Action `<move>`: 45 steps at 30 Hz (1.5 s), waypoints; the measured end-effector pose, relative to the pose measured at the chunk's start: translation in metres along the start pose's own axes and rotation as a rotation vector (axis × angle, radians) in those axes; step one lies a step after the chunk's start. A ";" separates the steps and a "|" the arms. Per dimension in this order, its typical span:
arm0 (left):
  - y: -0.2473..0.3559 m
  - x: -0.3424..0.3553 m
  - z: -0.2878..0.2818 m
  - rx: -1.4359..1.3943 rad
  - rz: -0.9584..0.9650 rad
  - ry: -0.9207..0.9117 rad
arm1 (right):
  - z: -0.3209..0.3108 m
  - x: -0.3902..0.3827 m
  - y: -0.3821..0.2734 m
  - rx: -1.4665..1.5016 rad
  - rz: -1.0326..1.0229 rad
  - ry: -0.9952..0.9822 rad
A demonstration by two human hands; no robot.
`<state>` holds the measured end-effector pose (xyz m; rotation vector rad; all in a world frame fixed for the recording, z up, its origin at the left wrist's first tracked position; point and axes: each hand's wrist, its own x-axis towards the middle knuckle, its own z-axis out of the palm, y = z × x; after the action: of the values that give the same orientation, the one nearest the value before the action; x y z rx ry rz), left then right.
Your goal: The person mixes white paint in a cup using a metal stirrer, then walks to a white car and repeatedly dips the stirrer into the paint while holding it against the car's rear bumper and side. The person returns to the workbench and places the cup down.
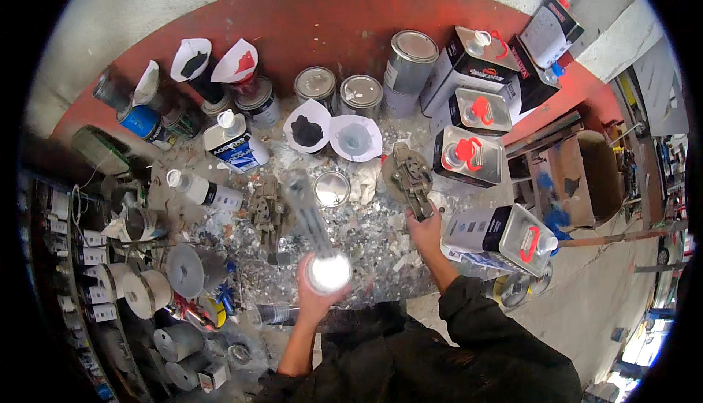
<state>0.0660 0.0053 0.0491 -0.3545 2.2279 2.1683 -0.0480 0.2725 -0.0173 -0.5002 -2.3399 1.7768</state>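
My left hand (315, 306) is closed around a round thing with a glaring white top (329, 273); the glare hides what kind it is. A long, grey, blurred shape (311, 216) stretches away from it over the bench. With its fingers closed, my right hand (426, 233) grips the handle end of a paint-crusted can mixing lid (407, 174). A similar crusted mixing lid (266, 213) lies to the left of the grey shape. Between the two lids sits a round metal can lid (332, 189).
Paint cans (315, 83) and paper funnels (355, 139) line the back of the paint-spattered bench (381, 256). Rectangular solvent tins (476, 234) crowd the right side. A white bottle (209, 191) lies at left, above grey cylinders (192, 267). A cardboard box (564, 176) stands beyond the tins.
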 end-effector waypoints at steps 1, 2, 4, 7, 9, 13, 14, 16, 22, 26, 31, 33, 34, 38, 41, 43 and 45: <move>-0.001 0.014 0.007 -0.079 -0.029 -0.021 | 0.002 0.002 0.005 0.019 -0.042 -0.019; -0.018 0.029 0.007 0.106 -0.011 -0.058 | 0.001 0.003 0.009 -0.015 -0.010 -0.050; -0.022 0.053 0.024 0.043 0.010 -0.101 | -0.009 0.001 0.017 -0.091 0.048 -0.114; -0.003 0.084 0.055 0.035 0.021 -0.160 | -0.030 -0.011 0.008 -0.243 0.007 -0.108; -0.015 0.096 0.067 -0.002 0.024 -0.187 | -0.041 -0.024 0.003 -0.145 0.050 -0.129; -0.017 0.110 0.081 -0.024 0.044 -0.276 | -0.064 -0.042 0.009 -0.028 0.084 -0.122; -0.018 0.112 0.084 -0.017 0.068 -0.289 | -0.069 -0.045 0.012 -0.012 0.103 -0.124; -0.020 0.112 0.088 -0.002 0.110 -0.316 | -0.076 -0.050 0.018 0.021 0.148 -0.128; -0.006 0.108 0.095 0.037 -0.065 -0.592 | -0.083 -0.057 0.033 0.050 0.157 -0.157; -0.028 0.109 0.099 -0.044 0.008 -0.616 | -0.082 -0.060 0.028 -0.001 0.179 -0.156; -0.025 0.109 0.099 0.016 0.021 -0.606 | -0.081 -0.064 0.013 0.010 0.193 -0.139; -0.031 0.107 0.099 0.045 0.016 -0.562 | -0.082 -0.063 0.019 0.029 0.193 -0.149; -0.035 0.106 0.099 0.059 0.013 -0.538 | -0.082 -0.063 0.022 0.039 0.194 -0.156; -0.045 0.106 0.104 0.160 0.125 -0.441 | -0.082 -0.066 0.021 0.041 0.191 -0.158; -0.035 0.105 0.113 0.149 0.118 -0.406 | -0.085 -0.068 0.023 0.034 0.200 -0.163; -0.025 0.104 0.116 0.153 0.146 -0.381 | -0.088 -0.069 0.030 0.026 0.193 -0.170; -0.031 0.104 0.116 0.140 0.162 -0.370 | -0.090 -0.070 0.034 -0.006 0.171 -0.177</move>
<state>-0.0476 0.1041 -0.0030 0.2203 2.2363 1.9313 0.0518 0.3368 -0.0196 -0.5820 -2.4869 1.9640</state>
